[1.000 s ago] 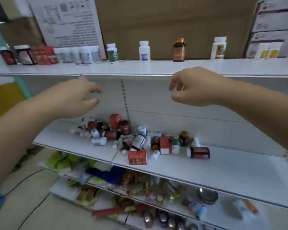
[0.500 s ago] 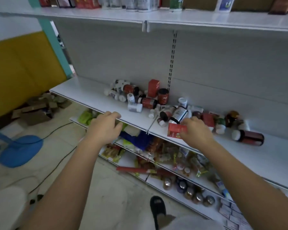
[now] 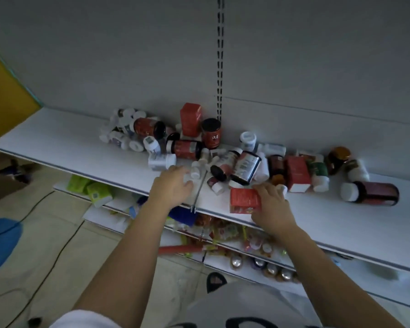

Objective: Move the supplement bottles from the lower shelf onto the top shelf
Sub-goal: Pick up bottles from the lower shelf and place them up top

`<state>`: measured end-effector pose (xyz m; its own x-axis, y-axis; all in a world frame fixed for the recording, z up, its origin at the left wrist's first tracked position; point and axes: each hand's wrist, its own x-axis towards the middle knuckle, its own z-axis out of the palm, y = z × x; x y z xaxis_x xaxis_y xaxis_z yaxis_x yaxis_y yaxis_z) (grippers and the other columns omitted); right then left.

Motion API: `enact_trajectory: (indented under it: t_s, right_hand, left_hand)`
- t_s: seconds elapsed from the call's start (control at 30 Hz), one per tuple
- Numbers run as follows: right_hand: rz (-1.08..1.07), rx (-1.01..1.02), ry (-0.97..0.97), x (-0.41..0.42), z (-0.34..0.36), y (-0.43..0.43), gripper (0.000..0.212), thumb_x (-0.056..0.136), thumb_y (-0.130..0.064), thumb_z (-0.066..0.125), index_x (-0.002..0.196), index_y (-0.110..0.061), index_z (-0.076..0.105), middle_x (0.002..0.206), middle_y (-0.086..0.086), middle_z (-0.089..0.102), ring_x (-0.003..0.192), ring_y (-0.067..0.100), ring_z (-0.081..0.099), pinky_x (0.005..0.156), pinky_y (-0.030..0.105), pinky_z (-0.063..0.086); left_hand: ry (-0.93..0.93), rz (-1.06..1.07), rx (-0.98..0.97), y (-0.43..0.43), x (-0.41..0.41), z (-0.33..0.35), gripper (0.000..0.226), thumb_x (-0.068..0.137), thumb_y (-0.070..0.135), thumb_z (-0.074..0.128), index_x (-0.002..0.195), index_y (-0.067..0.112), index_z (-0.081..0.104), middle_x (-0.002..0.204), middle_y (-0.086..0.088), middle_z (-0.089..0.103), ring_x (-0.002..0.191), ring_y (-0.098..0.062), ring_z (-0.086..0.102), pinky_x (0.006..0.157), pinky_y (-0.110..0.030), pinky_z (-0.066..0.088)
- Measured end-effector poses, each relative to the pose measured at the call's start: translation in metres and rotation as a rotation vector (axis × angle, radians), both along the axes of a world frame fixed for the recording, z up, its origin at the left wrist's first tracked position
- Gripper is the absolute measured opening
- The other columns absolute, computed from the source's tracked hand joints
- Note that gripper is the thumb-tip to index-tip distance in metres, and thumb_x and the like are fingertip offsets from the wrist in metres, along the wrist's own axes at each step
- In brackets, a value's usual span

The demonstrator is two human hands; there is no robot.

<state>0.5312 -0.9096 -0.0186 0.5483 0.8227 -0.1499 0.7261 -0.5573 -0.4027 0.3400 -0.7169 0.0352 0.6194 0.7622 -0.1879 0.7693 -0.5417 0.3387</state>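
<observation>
The lower shelf (image 3: 57,143) carries a heap of several supplement bottles and red boxes, most lying on their sides. My left hand (image 3: 172,188) is at the shelf's front edge, fingers curled around a small white bottle (image 3: 191,174). My right hand (image 3: 271,204) grips a red box (image 3: 244,200) lying flat near the front edge. Behind the hands lie a dark bottle with a white label (image 3: 245,168) and an upright red box (image 3: 190,119). A dark bottle with a white cap (image 3: 374,192) lies apart at the right. The top shelf is out of view.
The grey back panel has a slotted upright (image 3: 219,67). Below are shelves with green packets (image 3: 97,191) and small jars (image 3: 272,268). On the floor are a blue object (image 3: 0,240), a black cable (image 3: 57,252) and a black shoe (image 3: 214,281). A yellow panel (image 3: 5,91) stands at the left.
The view has dropped from the top shelf to the lower one. Both hands came down from chest height to the shelf's front edge; the left reached in onto the white bottle, the right onto the red box.
</observation>
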Motion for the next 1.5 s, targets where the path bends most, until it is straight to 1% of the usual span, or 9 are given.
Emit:
enact_trajectory:
  t_s: [0.33, 0.57, 0.77, 0.9, 1.1, 1.23, 1.3, 1.4, 1.5]
  right_hand:
    - [-0.061, 0.054, 0.262, 0.024, -0.005, 0.003, 0.069, 0.072, -0.026, 0.078, 0.133, -0.025, 0.045, 0.114, -0.004, 0.053, 0.104, 0.017, 0.055, 0.083, 0.026, 0.044]
    - [-0.46, 0.52, 0.832, 0.022, 0.019, -0.002, 0.06, 0.069, -0.002, 0.083, 0.117, -0.022, 0.053, 0.112, -0.002, 0.061, 0.097, 0.015, 0.064, 0.077, 0.024, 0.054]
    - [-0.758, 1.083, 1.355, 0.008, 0.041, 0.009, 0.031, 0.077, -0.007, 0.069, 0.107, -0.004, 0.061, 0.098, 0.01, 0.07, 0.093, 0.02, 0.067, 0.085, 0.033, 0.053]
    - [-0.845, 1.185, 1.487, -0.013, 0.057, 0.019, 0.032, 0.081, -0.017, 0.067, 0.111, -0.009, 0.061, 0.101, 0.008, 0.068, 0.095, 0.02, 0.065, 0.092, 0.039, 0.052]
    - [-0.776, 1.111, 1.508, -0.056, 0.095, 0.035, 0.037, 0.087, -0.027, 0.066, 0.119, -0.012, 0.059, 0.11, 0.01, 0.07, 0.1, 0.023, 0.067, 0.092, 0.05, 0.053]
    - [-0.698, 1.063, 1.451, -0.087, 0.13, 0.04, 0.037, 0.076, -0.03, 0.069, 0.107, -0.011, 0.063, 0.091, 0.007, 0.075, 0.077, 0.018, 0.073, 0.068, 0.037, 0.059]
    - [-0.655, 1.064, 1.429, -0.101, 0.144, 0.041, 0.041, 0.076, -0.032, 0.07, 0.111, -0.011, 0.062, 0.092, 0.007, 0.075, 0.079, 0.018, 0.073, 0.072, 0.038, 0.059]
    - [-0.621, 1.022, 1.307, -0.124, 0.163, 0.045, 0.044, 0.085, -0.039, 0.066, 0.121, -0.014, 0.059, 0.106, 0.011, 0.073, 0.092, 0.023, 0.071, 0.09, 0.047, 0.055]
    - [-0.564, 0.988, 1.134, -0.147, 0.187, 0.049, 0.043, 0.089, -0.044, 0.062, 0.122, -0.016, 0.056, 0.108, 0.012, 0.07, 0.093, 0.025, 0.07, 0.09, 0.046, 0.055]
  left_hand:
    - [-0.068, -0.101, -0.13, 0.025, 0.116, -0.054, 0.06, 0.084, 0.046, 0.063, 0.134, 0.016, 0.051, 0.136, -0.01, 0.054, 0.119, -0.031, 0.055, 0.093, -0.045, 0.052]
    - [-0.153, -0.056, -0.184, 0.036, 0.133, -0.06, 0.071, 0.076, 0.045, 0.067, 0.143, 0.025, 0.051, 0.135, -0.01, 0.057, 0.119, -0.028, 0.057, 0.098, -0.032, 0.048]
    - [-0.352, 0.155, -0.518, 0.054, 0.115, -0.052, 0.049, 0.077, 0.042, 0.073, 0.113, 0.009, 0.068, 0.103, -0.008, 0.07, 0.088, -0.022, 0.065, 0.067, -0.026, 0.047]
    - [-0.712, 0.385, -1.091, 0.055, 0.083, -0.028, 0.027, 0.084, 0.029, 0.076, 0.099, 0.008, 0.068, 0.105, -0.016, 0.072, 0.094, -0.028, 0.071, 0.09, -0.047, 0.057]
    - [-1.067, 0.263, -1.529, 0.035, 0.031, 0.028, 0.063, 0.075, 0.022, 0.071, 0.131, -0.001, 0.051, 0.125, -0.028, 0.063, 0.115, -0.04, 0.063, 0.078, -0.044, 0.061]
    - [-1.046, 0.047, -1.524, 0.025, -0.006, 0.058, 0.094, 0.048, 0.014, 0.091, 0.132, 0.0, 0.051, 0.13, -0.026, 0.06, 0.123, -0.042, 0.056, 0.102, -0.055, 0.047]
    - [-1.022, -0.062, -1.473, 0.022, -0.024, 0.072, 0.107, 0.045, 0.026, 0.096, 0.137, 0.002, 0.049, 0.13, -0.025, 0.062, 0.122, -0.039, 0.059, 0.101, -0.053, 0.05]
    - [-1.036, -0.058, -1.358, 0.014, -0.047, 0.098, 0.092, 0.048, 0.042, 0.096, 0.123, 0.007, 0.057, 0.098, -0.011, 0.076, 0.09, -0.022, 0.074, 0.075, -0.038, 0.061]
    - [-1.048, -0.088, -1.222, 0.011, -0.07, 0.123, 0.062, 0.077, 0.03, 0.078, 0.127, 0.005, 0.053, 0.088, -0.004, 0.077, 0.081, -0.017, 0.074, 0.067, -0.032, 0.06]
